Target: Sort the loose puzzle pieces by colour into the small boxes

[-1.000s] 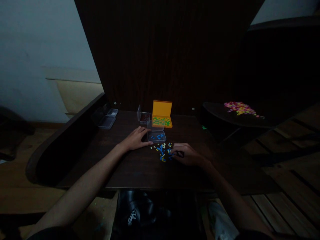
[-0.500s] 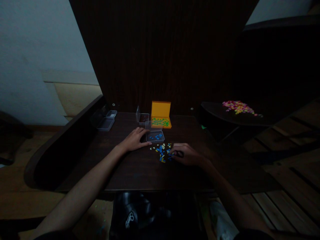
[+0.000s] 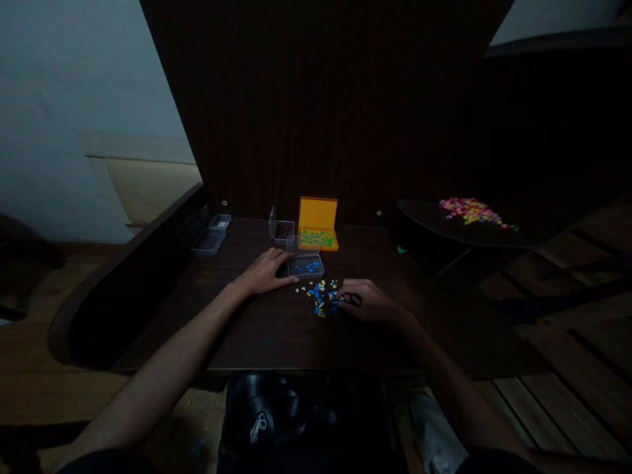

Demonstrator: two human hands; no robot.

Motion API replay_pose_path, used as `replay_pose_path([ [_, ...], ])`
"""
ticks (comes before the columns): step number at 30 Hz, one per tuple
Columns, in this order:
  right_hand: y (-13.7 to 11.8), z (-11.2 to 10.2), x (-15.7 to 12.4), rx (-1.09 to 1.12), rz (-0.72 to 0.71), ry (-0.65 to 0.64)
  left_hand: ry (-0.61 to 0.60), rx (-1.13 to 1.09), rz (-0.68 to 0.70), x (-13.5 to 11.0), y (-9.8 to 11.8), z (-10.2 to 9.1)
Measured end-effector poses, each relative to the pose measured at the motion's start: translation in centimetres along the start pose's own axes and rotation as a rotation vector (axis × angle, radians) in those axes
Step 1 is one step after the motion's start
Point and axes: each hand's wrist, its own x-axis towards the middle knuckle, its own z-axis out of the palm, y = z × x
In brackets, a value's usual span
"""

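- Head view, the hands: the left hand (image 3: 266,273) lies flat on the tabletop (image 3: 276,336), palm down and fingers loosely spread. It holds nothing. Its fingertips reach the near left corner of a clear open box (image 3: 306,266), though the dim light hides whether they touch it.
- Head view, right side: the right hand (image 3: 369,303) rests on the tabletop with its fingers curled in around a small dark tool (image 3: 351,299). What kind of tool it is cannot be made out.
- Head view, the loose pieces: a scatter of small blue, yellow and pale pieces (image 3: 320,297) lies on the tabletop between the two hands. It sits just beside the right hand's fingertips, on their left. The tool end points into its right edge, so the right hand is the nearer one. The left hand is a little further off, up and to the left.
- Head view, direction: the scatter runs roughly front to back. The clear open box, which has blue pieces in it, sits just beyond its far end.
- Head view, further back: an orange box (image 3: 318,228) stands with its lid up and holds green and yellow pieces. A smaller clear box (image 3: 282,230) stands on its left.
- Head view, edges: two more clear boxes (image 3: 211,237) sit at the far left. A pink and yellow heap (image 3: 469,210) lies on a separate dark surface to the right, well apart from both hands.
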Motion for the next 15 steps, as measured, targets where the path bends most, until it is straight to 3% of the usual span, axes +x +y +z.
replay_pose_path([
  [9, 0.12, -0.07, -0.07, -0.017, 0.011, 0.044, 0.005, 0.015, 0.008, 0.00, -0.15, 0.08],
  [15, 0.40, 0.00, -0.18, 0.014, -0.026, 0.004, -0.004, 0.011, 0.009, -0.03, -0.12, 0.05],
])
